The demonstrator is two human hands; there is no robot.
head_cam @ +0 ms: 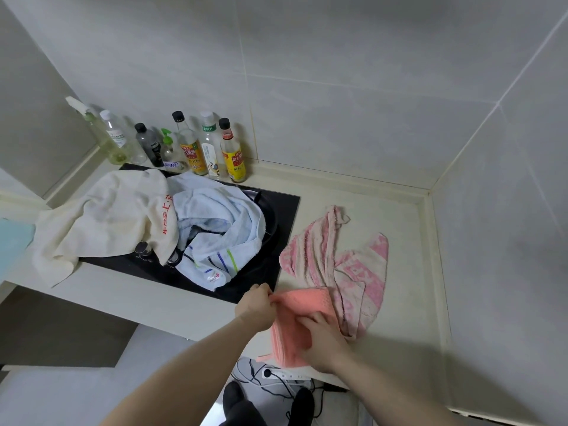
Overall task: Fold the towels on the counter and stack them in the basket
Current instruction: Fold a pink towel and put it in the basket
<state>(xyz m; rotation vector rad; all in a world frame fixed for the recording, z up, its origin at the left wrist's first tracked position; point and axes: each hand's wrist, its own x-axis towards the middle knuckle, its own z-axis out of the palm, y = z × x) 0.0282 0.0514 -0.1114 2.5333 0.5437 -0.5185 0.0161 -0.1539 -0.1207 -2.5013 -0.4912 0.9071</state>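
Cream counter (384, 348) in a grey-tiled corner, and both hands are on the coral towel (302, 305) at its front edge: left hand (256, 305) pinches the towel's 9 o'clock corner, right hand (322, 339) lies flat on top with loose fingers. Touching it at 1 o'clock is a crumpled pink-and-white towel (341, 256). Over at 10 o'clock, pale blue towel (215, 232) and cream towel (104, 219) are heaped on the black hob (282, 216), bottles (190, 146) behind.

On the dark bottle (149, 145) you can read "PH". The red characters on the cream towel (101, 219) and the bottles' labels are too small for you to read.
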